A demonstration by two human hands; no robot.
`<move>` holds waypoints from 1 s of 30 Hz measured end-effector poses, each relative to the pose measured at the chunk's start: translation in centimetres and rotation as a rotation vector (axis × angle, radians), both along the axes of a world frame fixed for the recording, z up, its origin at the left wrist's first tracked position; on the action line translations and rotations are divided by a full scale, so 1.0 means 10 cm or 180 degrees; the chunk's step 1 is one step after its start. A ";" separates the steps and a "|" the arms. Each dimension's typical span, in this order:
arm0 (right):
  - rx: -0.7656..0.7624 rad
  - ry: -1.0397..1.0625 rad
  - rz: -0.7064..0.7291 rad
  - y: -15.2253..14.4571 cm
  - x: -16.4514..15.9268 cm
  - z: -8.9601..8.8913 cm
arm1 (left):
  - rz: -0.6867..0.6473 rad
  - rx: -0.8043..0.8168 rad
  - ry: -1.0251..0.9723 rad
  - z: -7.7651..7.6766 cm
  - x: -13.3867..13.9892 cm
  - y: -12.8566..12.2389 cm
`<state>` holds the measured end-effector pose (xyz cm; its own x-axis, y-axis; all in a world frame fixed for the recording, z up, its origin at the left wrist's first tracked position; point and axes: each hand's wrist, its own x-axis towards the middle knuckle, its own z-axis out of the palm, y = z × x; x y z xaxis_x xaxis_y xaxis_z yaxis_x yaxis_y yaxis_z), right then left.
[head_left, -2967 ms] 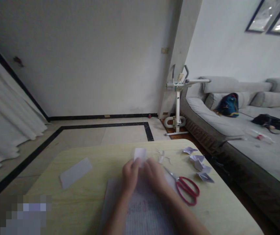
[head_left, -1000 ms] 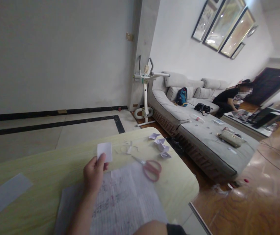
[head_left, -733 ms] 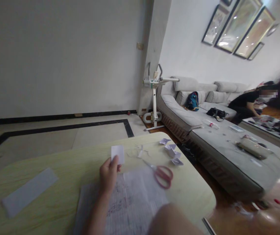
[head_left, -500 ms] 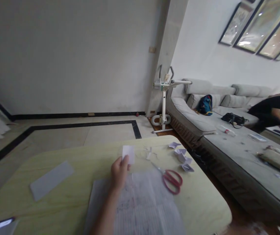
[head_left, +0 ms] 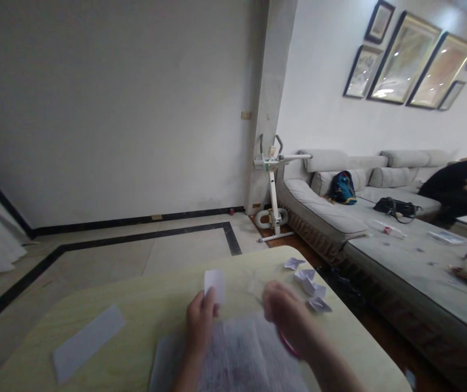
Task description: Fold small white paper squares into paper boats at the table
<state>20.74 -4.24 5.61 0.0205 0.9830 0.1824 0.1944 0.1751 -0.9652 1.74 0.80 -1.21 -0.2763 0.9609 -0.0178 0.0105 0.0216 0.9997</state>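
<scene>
head: held paper (head_left: 213, 279) points forward lengthwise

The left hand (head_left: 201, 316) pinches, thumb (head_left: 210, 297) uppermost — the right hand (head_left: 281, 306), a little apart, is curled and blurred, its forearm (head_left: 325, 351) slanting in from the lower right.

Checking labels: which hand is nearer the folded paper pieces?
Right. The right hand is close by, just left of the folded paper pieces; the left hand is farther left, holding white paper.

Home living room: grey sofa (head_left: 400, 267), framed pictures (head_left: 405, 59) on wall (head_left: 319, 109), exercise machine (head_left: 273, 196).
</scene>
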 end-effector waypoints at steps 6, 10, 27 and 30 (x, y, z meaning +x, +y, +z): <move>-0.0812 0.0656 -0.0116 0.47 -0.75 -0.28 | -0.0005 0.0249 0.0242 0.06 -0.03 -0.02; -0.0469 0.0021 -0.0258 0.53 -0.88 -0.40 | 0.0039 0.0288 0.0451 0.15 -0.04 -0.04; 0.0000 -0.0343 -0.0071 0.44 -0.82 -0.52 | 0.0061 0.0289 0.0415 0.23 -0.02 -0.06; -0.0025 -0.0370 -0.0116 0.45 -0.82 -0.59 | 0.0060 0.0292 0.0494 0.23 -0.03 -0.07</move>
